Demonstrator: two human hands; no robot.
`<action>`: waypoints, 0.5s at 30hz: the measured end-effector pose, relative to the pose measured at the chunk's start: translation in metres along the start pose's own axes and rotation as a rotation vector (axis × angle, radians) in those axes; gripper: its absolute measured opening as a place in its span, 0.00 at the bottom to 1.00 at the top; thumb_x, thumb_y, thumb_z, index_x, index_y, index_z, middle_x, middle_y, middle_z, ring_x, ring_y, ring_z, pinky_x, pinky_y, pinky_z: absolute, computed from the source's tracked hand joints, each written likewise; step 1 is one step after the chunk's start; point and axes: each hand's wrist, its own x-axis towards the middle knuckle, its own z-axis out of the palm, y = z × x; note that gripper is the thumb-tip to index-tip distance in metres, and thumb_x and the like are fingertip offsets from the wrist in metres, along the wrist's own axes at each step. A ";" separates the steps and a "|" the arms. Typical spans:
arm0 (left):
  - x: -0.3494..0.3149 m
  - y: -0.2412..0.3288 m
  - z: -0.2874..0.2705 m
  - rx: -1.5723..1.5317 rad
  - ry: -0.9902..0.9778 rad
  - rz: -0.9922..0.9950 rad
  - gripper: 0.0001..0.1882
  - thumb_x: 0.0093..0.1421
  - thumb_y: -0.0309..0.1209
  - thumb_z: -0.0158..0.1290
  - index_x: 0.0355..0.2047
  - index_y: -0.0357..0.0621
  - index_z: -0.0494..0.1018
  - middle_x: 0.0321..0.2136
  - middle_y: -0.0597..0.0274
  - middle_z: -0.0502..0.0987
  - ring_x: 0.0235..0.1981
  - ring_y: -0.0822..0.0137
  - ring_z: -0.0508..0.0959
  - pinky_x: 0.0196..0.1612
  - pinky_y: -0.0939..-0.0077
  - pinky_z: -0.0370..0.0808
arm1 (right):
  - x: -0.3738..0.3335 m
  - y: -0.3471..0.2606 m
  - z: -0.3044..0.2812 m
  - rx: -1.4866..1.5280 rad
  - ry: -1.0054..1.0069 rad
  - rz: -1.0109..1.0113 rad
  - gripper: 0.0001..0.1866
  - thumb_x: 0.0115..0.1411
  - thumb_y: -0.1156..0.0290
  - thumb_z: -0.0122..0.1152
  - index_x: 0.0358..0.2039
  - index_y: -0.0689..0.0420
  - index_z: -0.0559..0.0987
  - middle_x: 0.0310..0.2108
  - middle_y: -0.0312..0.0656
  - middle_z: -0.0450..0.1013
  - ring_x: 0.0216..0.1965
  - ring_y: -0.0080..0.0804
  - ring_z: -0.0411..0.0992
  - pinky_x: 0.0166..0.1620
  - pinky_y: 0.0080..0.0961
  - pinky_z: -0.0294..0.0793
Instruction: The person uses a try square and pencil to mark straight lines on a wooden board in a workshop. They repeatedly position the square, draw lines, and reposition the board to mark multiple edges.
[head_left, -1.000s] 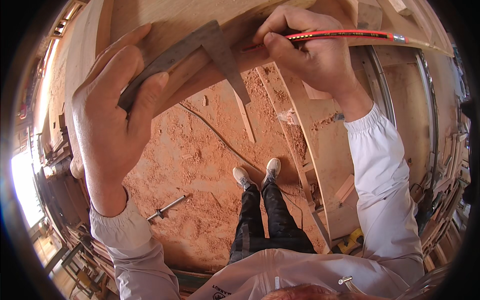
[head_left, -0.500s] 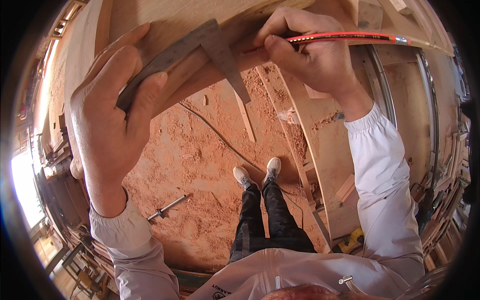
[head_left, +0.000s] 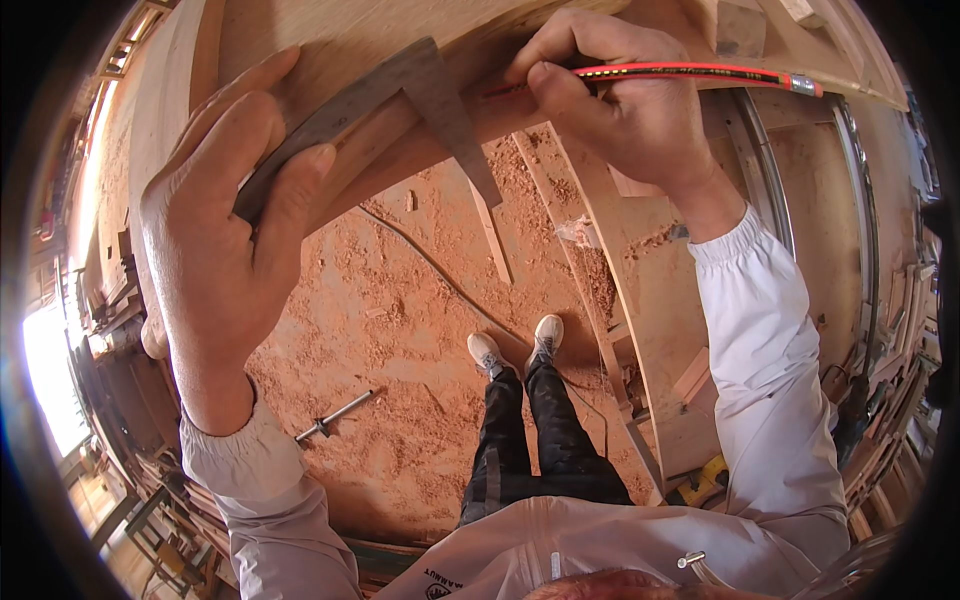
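My left hand [head_left: 225, 215] is closed around a dark grey try square [head_left: 345, 115], thumb on its near side. The square lies against a reddish-brown wooden board [head_left: 385, 160], and its tapered arm points down past the board's near edge. Between thumb and fingers my right hand [head_left: 625, 100] pinches a red-and-black striped pencil [head_left: 690, 70]. The pencil lies nearly level, its metal-capped end out to the right. Its tip end reaches the wood just right of the square's arm; whether the point touches is hard to tell.
Wood shavings cover the reddish floor [head_left: 370, 330], where a dark cable [head_left: 430, 262] runs towards my shoes. A bar clamp [head_left: 335, 415] lies at lower left. Pale wooden frame parts [head_left: 600, 250] and metal rails [head_left: 770, 170] stand on the right. Stacked timber lines the left.
My right hand and the pencil have shifted very slightly. The left hand and the try square stay in place.
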 end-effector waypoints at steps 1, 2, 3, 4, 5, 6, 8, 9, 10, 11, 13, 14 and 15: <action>0.000 -0.002 0.000 0.006 0.003 0.014 0.17 0.69 0.35 0.65 0.34 0.32 0.75 0.32 0.57 0.76 0.40 0.69 0.77 0.49 0.69 0.73 | 0.000 0.001 0.000 -0.003 0.001 0.000 0.06 0.67 0.72 0.65 0.35 0.61 0.84 0.26 0.32 0.75 0.26 0.15 0.70 0.29 0.19 0.68; 0.000 -0.003 0.000 0.018 0.002 0.017 0.17 0.69 0.35 0.65 0.33 0.32 0.74 0.32 0.56 0.76 0.42 0.69 0.78 0.50 0.68 0.73 | 0.000 0.002 0.001 -0.004 0.004 0.000 0.06 0.67 0.72 0.65 0.35 0.61 0.84 0.26 0.32 0.76 0.26 0.15 0.70 0.29 0.19 0.68; 0.000 -0.003 0.000 0.024 0.000 0.018 0.17 0.69 0.35 0.65 0.32 0.32 0.74 0.32 0.56 0.76 0.43 0.68 0.79 0.50 0.68 0.73 | -0.001 0.001 0.001 -0.003 0.004 0.000 0.06 0.67 0.72 0.65 0.35 0.61 0.84 0.26 0.32 0.76 0.26 0.15 0.70 0.29 0.19 0.68; 0.000 -0.003 0.000 0.030 -0.001 0.018 0.17 0.69 0.34 0.65 0.32 0.33 0.73 0.32 0.55 0.76 0.44 0.68 0.79 0.50 0.68 0.73 | -0.001 0.001 0.001 -0.002 0.006 0.000 0.06 0.67 0.72 0.65 0.35 0.62 0.84 0.26 0.32 0.76 0.26 0.16 0.70 0.29 0.19 0.68; 0.000 -0.002 0.000 0.029 -0.002 0.017 0.17 0.69 0.34 0.65 0.31 0.33 0.73 0.33 0.55 0.77 0.45 0.68 0.80 0.49 0.68 0.73 | -0.001 0.002 0.002 -0.004 0.007 0.000 0.06 0.67 0.72 0.65 0.35 0.62 0.84 0.26 0.32 0.76 0.26 0.16 0.70 0.29 0.19 0.68; 0.000 -0.002 0.000 0.026 -0.005 0.019 0.17 0.68 0.34 0.65 0.31 0.33 0.73 0.33 0.54 0.77 0.45 0.68 0.80 0.49 0.68 0.73 | -0.001 0.001 0.002 -0.003 0.008 0.001 0.06 0.67 0.72 0.65 0.35 0.62 0.84 0.26 0.32 0.76 0.26 0.16 0.70 0.29 0.19 0.68; 0.001 -0.002 -0.001 0.015 -0.011 0.026 0.17 0.68 0.33 0.65 0.31 0.33 0.72 0.34 0.53 0.78 0.45 0.68 0.80 0.47 0.69 0.73 | -0.002 0.002 0.002 -0.002 0.017 0.001 0.06 0.66 0.72 0.65 0.35 0.62 0.84 0.26 0.33 0.76 0.26 0.16 0.71 0.29 0.19 0.68; 0.001 -0.001 -0.001 0.010 -0.015 0.030 0.17 0.68 0.33 0.65 0.31 0.33 0.72 0.34 0.53 0.78 0.45 0.67 0.80 0.46 0.69 0.73 | -0.003 0.004 0.004 0.003 0.026 0.003 0.06 0.66 0.72 0.65 0.35 0.62 0.84 0.26 0.33 0.76 0.26 0.16 0.71 0.30 0.19 0.68; 0.001 -0.001 -0.002 0.031 -0.014 0.042 0.17 0.68 0.33 0.65 0.31 0.34 0.72 0.36 0.52 0.79 0.43 0.68 0.80 0.45 0.70 0.73 | -0.004 0.006 0.005 0.013 0.037 0.009 0.06 0.66 0.72 0.65 0.35 0.62 0.84 0.26 0.33 0.76 0.26 0.16 0.71 0.30 0.20 0.69; 0.002 -0.001 -0.003 0.052 -0.013 0.055 0.16 0.68 0.33 0.65 0.31 0.34 0.72 0.37 0.52 0.81 0.41 0.69 0.79 0.43 0.71 0.73 | -0.004 0.009 0.007 0.026 0.053 0.016 0.06 0.66 0.72 0.65 0.35 0.62 0.84 0.26 0.33 0.76 0.26 0.16 0.71 0.30 0.20 0.69; 0.003 -0.001 -0.003 0.066 -0.016 0.058 0.16 0.68 0.33 0.65 0.31 0.34 0.73 0.42 0.50 0.82 0.37 0.71 0.77 0.41 0.72 0.72 | -0.006 0.008 0.007 0.032 0.072 0.019 0.06 0.66 0.72 0.65 0.35 0.62 0.84 0.26 0.33 0.76 0.26 0.16 0.71 0.30 0.20 0.69; 0.003 0.000 -0.003 0.061 -0.020 0.045 0.16 0.68 0.33 0.65 0.31 0.34 0.73 0.44 0.50 0.83 0.35 0.72 0.76 0.40 0.73 0.72 | -0.005 0.008 0.005 0.004 0.060 -0.001 0.06 0.66 0.72 0.65 0.35 0.62 0.84 0.26 0.33 0.76 0.26 0.17 0.71 0.30 0.20 0.69; 0.002 -0.001 -0.003 0.063 -0.021 0.039 0.16 0.68 0.34 0.65 0.31 0.34 0.73 0.47 0.49 0.84 0.34 0.73 0.75 0.40 0.73 0.72 | -0.004 0.007 0.003 -0.020 0.048 -0.023 0.07 0.66 0.72 0.66 0.35 0.62 0.84 0.26 0.33 0.76 0.26 0.17 0.72 0.30 0.20 0.69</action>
